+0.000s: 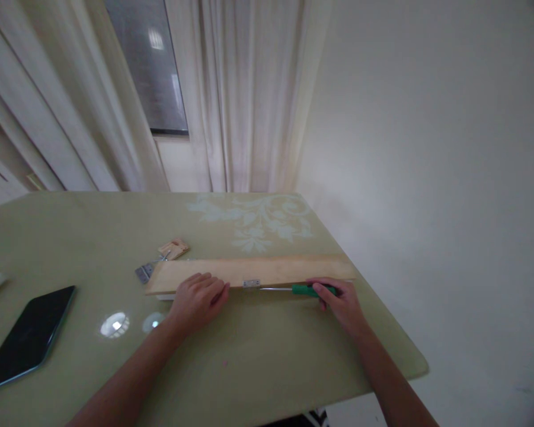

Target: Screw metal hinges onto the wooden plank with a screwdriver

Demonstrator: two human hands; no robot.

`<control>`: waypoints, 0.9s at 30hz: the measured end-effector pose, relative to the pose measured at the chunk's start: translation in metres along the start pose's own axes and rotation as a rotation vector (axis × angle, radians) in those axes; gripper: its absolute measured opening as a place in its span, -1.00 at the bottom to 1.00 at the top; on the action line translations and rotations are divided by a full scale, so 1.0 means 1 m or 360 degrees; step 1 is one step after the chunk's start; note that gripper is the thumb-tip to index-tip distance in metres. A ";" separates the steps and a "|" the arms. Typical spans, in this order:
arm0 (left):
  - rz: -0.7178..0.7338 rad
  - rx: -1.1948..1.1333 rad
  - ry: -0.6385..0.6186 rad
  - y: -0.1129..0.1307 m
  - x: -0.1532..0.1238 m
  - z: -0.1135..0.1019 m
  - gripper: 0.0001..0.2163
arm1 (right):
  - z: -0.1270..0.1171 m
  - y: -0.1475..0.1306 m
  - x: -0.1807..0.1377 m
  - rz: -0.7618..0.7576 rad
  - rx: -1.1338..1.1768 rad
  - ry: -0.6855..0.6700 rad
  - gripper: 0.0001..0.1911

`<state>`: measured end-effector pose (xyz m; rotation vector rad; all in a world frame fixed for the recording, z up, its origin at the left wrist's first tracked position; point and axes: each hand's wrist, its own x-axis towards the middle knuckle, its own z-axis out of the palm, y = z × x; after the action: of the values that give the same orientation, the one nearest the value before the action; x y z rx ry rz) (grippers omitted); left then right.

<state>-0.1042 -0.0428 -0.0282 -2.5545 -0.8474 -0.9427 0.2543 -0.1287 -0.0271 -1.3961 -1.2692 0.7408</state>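
Note:
A long pale wooden board point(267, 270) lies across the green table point(258, 356). A small metal hinge point(251, 283) sits on its near edge. My left hand point(198, 299) rests on the board's near left part, fingers curled and pressing it down. My right hand point(340, 299) grips the green handle of a screwdriver point(304, 289). The screwdriver's thin shaft lies along the board's near edge, with its tip at the hinge.
A dark phone point(26, 338) lies at the table's left. A small wooden piece point(173, 248) and a metal hinge point(146, 271) lie just behind the board's left end. Curtains and a window stand behind the table. The table's right edge is close to my right hand.

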 end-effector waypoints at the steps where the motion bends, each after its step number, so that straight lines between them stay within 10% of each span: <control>1: -0.0002 -0.0002 -0.0002 0.000 0.000 0.000 -0.62 | 0.000 0.000 0.000 -0.0002 0.0009 0.0013 -0.59; 27: -0.0011 0.0006 -0.0018 -0.001 -0.002 0.000 -0.62 | -0.003 0.000 0.001 0.0038 0.0039 0.0041 -0.53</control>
<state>-0.1060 -0.0434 -0.0293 -2.5574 -0.8608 -0.9287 0.2574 -0.1288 -0.0262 -1.3990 -1.2212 0.7500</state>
